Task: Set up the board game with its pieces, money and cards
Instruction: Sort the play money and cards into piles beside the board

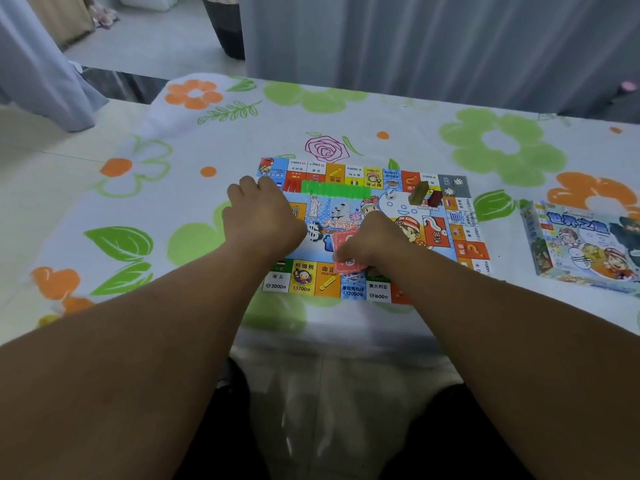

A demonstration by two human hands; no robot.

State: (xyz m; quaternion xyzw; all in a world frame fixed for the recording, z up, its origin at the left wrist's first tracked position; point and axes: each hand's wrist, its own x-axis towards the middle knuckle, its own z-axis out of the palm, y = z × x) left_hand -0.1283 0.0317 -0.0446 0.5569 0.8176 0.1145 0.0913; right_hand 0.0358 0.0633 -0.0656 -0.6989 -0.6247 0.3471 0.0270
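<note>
On the flower-print tablecloth (173, 202), the left hand (259, 216) lies knuckles-up at the left edge of the colourful square paper game board (304, 280), fingers curled; cannot tell if it grips anything. A row of bright green plastic houses (334, 190) sits far side. The right hand (375, 242) pinches red patterned cards (346, 261) over the board's near centre. A white die (391, 194) and olive and dark-red blocks (419, 192) lie at the far right. An illustrated cardboard game box (581, 244) stands well apart.
</note>
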